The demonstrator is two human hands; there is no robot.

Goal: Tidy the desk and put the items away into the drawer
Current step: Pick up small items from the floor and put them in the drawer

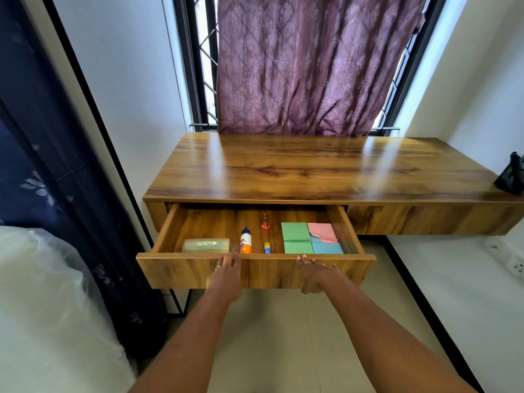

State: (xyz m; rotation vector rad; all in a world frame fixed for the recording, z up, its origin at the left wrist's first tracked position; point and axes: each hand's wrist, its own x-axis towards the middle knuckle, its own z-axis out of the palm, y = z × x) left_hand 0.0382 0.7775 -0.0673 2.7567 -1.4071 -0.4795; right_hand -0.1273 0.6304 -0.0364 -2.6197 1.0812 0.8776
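Both arms reach to the drawer [255, 272] front — left hand [224, 275] flat, fingers spread on its top edge; right hand [313, 275] curled loosely against the panel, holding nothing. Case [206, 245], glue [245, 241], notes [310, 238] lie inside; counter [312, 168] above nearly bare. Closing step — next, an even push.

A purple patterned curtain [309, 66] hangs over a black-framed window [195, 80] behind the desk's far edge. A dark blue curtain [56, 180] hangs at left, beside a clear plastic-wrapped bundle [42, 293]. A dark object [510, 177], cut off by the frame, sits at the desk's right end. A white socket strip [507, 252] lies below it.
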